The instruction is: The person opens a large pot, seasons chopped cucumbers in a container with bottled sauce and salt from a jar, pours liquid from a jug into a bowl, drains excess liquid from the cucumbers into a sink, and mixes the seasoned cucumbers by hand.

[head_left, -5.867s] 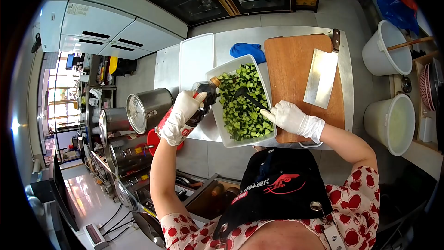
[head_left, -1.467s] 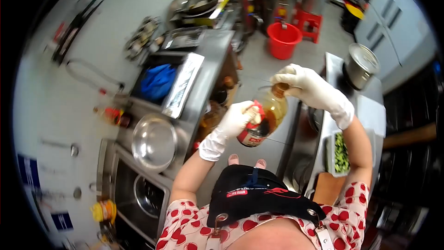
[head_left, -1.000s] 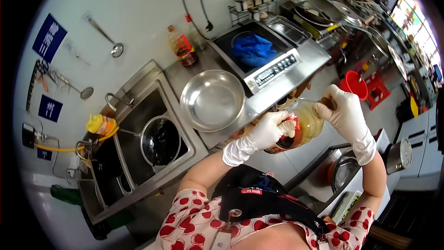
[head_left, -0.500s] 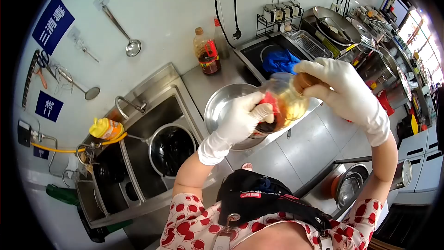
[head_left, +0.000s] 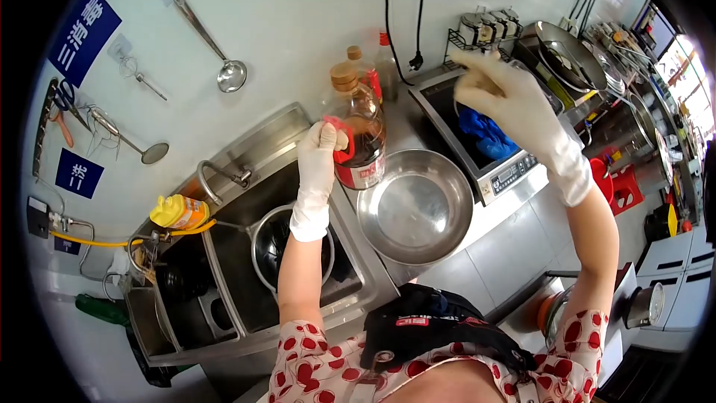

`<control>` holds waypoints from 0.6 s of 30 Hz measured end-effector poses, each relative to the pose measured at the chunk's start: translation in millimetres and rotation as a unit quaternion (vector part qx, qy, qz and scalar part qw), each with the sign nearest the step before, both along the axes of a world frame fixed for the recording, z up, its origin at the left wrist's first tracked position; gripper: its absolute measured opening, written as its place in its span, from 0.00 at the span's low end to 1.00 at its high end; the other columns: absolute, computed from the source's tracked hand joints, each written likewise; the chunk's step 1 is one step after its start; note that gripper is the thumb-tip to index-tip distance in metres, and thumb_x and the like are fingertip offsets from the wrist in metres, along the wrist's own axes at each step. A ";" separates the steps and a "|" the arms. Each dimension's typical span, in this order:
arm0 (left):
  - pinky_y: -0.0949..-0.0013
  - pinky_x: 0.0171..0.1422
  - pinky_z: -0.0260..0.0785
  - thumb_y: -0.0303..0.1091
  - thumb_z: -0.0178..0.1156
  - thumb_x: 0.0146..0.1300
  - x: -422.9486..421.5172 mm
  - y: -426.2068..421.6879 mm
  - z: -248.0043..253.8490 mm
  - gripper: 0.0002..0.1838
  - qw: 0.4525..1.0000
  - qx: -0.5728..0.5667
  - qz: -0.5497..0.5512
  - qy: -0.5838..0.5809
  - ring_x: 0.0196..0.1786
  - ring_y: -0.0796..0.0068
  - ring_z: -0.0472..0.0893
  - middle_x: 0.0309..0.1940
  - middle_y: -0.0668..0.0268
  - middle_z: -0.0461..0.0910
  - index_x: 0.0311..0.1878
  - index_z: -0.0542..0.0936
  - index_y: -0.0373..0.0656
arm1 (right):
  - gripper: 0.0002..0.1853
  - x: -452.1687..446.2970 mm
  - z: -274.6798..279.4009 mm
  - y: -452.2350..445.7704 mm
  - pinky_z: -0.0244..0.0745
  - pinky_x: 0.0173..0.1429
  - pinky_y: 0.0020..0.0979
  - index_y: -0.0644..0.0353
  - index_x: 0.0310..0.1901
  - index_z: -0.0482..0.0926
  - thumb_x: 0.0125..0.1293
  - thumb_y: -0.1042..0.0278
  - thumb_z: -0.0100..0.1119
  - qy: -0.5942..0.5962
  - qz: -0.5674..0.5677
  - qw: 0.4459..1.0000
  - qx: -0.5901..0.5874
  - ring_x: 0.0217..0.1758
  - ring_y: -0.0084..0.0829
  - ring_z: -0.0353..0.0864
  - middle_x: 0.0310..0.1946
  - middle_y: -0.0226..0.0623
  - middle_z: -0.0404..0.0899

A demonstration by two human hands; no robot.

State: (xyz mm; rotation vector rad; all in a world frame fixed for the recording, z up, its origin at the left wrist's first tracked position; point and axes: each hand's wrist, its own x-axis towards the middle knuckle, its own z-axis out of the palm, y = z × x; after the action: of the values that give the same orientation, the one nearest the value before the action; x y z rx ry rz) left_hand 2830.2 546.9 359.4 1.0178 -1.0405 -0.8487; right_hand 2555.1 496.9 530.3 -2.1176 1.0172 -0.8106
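Observation:
My gloved left hand (head_left: 319,160) is wrapped round the red handle of a large bottle (head_left: 363,142) with dark liquid and a brown cap. The bottle is upright above the counter's left part, in front of a second bottle (head_left: 363,67) near the wall. A wide steel bowl (head_left: 415,207) lies to its right on the counter. My gloved right hand (head_left: 507,101) is raised over the induction cooker (head_left: 440,104), fingers apart, holding nothing. Beneath it, a blue cloth or bag (head_left: 486,134) rests on the cooker.
At the left is a steel sink (head_left: 246,283) with a pan (head_left: 261,254) inside and a yellow bottle (head_left: 179,212) on its rim. A ladle (head_left: 231,75) hangs on the wall. Spice jars (head_left: 488,27) and a wok (head_left: 570,56) stand at the back right.
My left hand has carried the bottle left and up to the counter by the wall. My right hand has let go of its cap and opened. The view has turned further toward the sink and counter.

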 end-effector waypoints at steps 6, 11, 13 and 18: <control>0.75 0.37 0.61 0.40 0.50 0.73 38.3 -53.6 -46.4 0.17 0.999 -0.007 0.018 0.048 0.28 0.81 0.66 0.23 0.71 0.71 0.28 0.72 0.39 | 0.19 -47.7 -64.8 -20.3 0.72 0.38 0.23 0.63 0.53 0.78 0.60 0.67 0.64 0.078 -0.041 0.993 0.079 0.29 0.20 0.73 0.28 0.34 0.79; 0.76 0.36 0.62 0.38 0.51 0.72 47.5 -61.6 -65.6 0.16 0.999 0.019 0.031 0.020 0.28 0.83 0.67 0.23 0.72 0.73 0.29 0.74 0.39 | 0.18 -38.0 -90.1 -28.6 0.71 0.36 0.25 0.62 0.51 0.79 0.59 0.68 0.65 0.114 -0.049 0.990 0.064 0.27 0.24 0.73 0.26 0.39 0.78; 0.76 0.35 0.64 0.36 0.52 0.71 33.9 -52.7 -54.9 0.14 0.998 0.038 0.037 -0.040 0.27 0.83 0.70 0.24 0.72 0.75 0.30 0.75 0.38 | 0.18 -10.1 -80.7 -31.7 0.73 0.39 0.29 0.62 0.51 0.78 0.60 0.64 0.62 0.108 -0.036 0.994 0.002 0.31 0.33 0.78 0.32 0.41 0.80; 0.79 0.34 0.64 0.39 0.56 0.69 -13.8 -23.3 -11.9 0.14 0.997 0.068 -0.015 0.036 0.28 0.85 0.71 0.24 0.73 0.75 0.32 0.75 0.39 | 0.22 78.9 -47.4 -37.4 0.75 0.44 0.37 0.59 0.49 0.77 0.62 0.51 0.56 0.093 -0.022 0.989 -0.110 0.40 0.42 0.81 0.38 0.42 0.81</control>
State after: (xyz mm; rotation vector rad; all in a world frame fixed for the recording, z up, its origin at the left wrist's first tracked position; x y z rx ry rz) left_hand 2816.4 523.6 347.6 1.0798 -0.9494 -0.9848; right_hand 2634.0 459.5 482.9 -2.4025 1.1191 -0.7876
